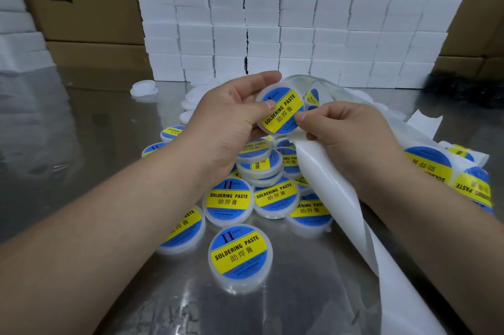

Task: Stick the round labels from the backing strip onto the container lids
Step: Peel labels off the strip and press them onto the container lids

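Down at the near edge, a polished steel table (pixel 81 144) mirrors the room, and a heap of labelled lids (pixel 240 254) spreads across it, with the white backing strip (pixel 335 198) trailing off right, unused labels (pixel 428 165) on it. Just above the heap, the left hand (pixel 229 114) grips one lid (pixel 289 86) by its rim, while the right hand (pixel 351 133) curls round the strip, thumb on the edge of the blue-and-yellow label (pixel 283 112). Beyond, blank white lids (pixel 143 87) lie before a wall of stacked white blocks (pixel 272 21), brown cartons (pixel 81 7) on either side.
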Motion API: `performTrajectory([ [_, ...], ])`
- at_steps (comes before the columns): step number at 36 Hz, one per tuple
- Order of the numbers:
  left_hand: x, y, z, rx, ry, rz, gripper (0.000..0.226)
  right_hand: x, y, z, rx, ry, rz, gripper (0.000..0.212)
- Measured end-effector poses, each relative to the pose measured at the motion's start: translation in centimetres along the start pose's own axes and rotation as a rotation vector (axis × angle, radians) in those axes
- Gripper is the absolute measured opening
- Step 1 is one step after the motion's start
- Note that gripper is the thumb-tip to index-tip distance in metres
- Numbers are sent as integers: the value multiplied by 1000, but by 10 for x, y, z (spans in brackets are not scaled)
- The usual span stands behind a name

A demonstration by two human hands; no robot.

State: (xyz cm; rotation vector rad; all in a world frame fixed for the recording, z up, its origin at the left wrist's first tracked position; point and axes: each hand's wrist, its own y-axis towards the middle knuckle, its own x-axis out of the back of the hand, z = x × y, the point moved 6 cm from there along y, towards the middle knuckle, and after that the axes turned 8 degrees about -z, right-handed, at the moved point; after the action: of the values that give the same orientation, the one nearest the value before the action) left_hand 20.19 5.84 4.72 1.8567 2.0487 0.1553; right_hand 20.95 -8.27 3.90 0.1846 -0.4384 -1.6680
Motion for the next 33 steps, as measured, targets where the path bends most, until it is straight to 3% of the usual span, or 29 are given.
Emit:
performTrajectory([
  [5,-4,-5,-7,-107,67,8,36,4,3,-4,6,-91,-57,34],
  [9,1,-5,-16,-131,-27,-34,33,8,6,-4,31,-168,-108,45],
  [13,5,-4,-15,-135,17,-94,31,6,5,-2,77,-120,-83,51],
  [16,3,-6,-12,-158,137,-89,32,4,1,3,93,-60,-61,41],
  [20,-6,-11,-9,-156,210,-5,34,-2,0,8,194,-215,8,28],
  [25,-6,-12,-9,-158,250,-29,33,-5,-1,8,298,-325,11,34],
  [30,-4,-11,-9,-196,360,-73,33,-6,0,3,270,-364,14,39],
  [33,11,-5,-13,-223,458,-221,39,0,4,1,168,-338,-11,46],
])
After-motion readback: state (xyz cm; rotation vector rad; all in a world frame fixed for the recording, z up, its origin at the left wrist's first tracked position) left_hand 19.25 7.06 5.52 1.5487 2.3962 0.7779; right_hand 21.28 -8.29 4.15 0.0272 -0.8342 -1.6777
